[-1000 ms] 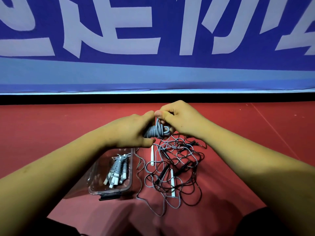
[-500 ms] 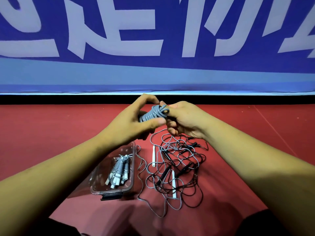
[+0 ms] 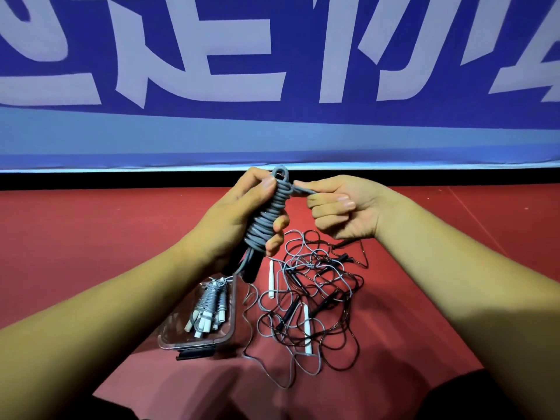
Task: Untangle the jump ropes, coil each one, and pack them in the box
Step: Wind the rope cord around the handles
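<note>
Grey bundles [image 3: 209,301] lie in the 7 o'clock box [image 3: 194,346]; your left hand [image 3: 236,219] grips another coil [image 3: 266,219], your right hand [image 3: 342,213] pinches its tail [image 3: 303,189], and the 5 o'clock tangle [image 3: 315,298] remains.

Beyond the left hand [image 3: 239,219] and the right hand [image 3: 342,213]: blue banner [image 3: 303,50] with large white characters, spanning the full width. Under the lettering, a paler blue band [image 3: 272,140]. Just behind the raised hands, a black strip [image 3: 121,180] along the banner's foot. Beneath and to either side, red floor [image 3: 91,237]; right of the right hand, a faint slanting line [image 3: 460,201] on it.
</note>
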### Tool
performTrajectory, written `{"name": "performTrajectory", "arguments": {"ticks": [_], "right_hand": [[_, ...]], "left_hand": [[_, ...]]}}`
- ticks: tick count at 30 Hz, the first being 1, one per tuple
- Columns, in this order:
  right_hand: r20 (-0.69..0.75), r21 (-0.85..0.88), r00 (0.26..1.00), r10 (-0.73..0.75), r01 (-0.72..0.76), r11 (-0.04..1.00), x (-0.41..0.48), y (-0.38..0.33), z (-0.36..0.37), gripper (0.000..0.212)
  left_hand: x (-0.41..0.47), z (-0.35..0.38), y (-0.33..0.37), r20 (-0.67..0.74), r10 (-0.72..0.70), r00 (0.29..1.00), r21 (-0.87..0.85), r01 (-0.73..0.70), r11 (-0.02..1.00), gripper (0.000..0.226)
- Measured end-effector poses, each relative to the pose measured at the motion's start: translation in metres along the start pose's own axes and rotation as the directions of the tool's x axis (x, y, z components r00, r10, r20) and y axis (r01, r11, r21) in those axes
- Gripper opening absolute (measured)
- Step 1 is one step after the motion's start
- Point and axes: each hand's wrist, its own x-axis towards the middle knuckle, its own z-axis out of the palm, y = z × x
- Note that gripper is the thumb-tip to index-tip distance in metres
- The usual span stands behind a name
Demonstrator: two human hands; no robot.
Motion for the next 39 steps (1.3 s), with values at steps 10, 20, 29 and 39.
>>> {"name": "performTrajectory", "arguments": {"ticks": [10,20,29,39], "right_hand": [[-0.031,-0.113,0.87,-0.493,0.487,0.866,0.01,0.011,0.007,0.02],[-0.232,-0.184,0.758,-0.61,0.581,0.793,0.023,0.023,0.02,0.017],[-0.182,-0.145,0.748,-0.638,0.621,0.77,0.024,0.023,0.03,0.018],[-0.189,-0.294,0.736,-0.65,0.589,0.752,0.019,0.019,0.026,0.012]], "left_hand": [[0.003,-0.003,-0.003,-0.065,-0.07,0.995,-0.176,0.057,0.983,0.035],[0.003,-0.004,-0.004,-0.097,-0.136,0.986,-0.243,0.109,0.964,0.045],[0.002,-0.001,-0.007,-0.14,-0.121,0.983,-0.183,0.094,0.979,0.035],[0.002,-0.003,-0.006,-0.196,-0.119,0.973,-0.122,0.097,0.988,0.033]]}}
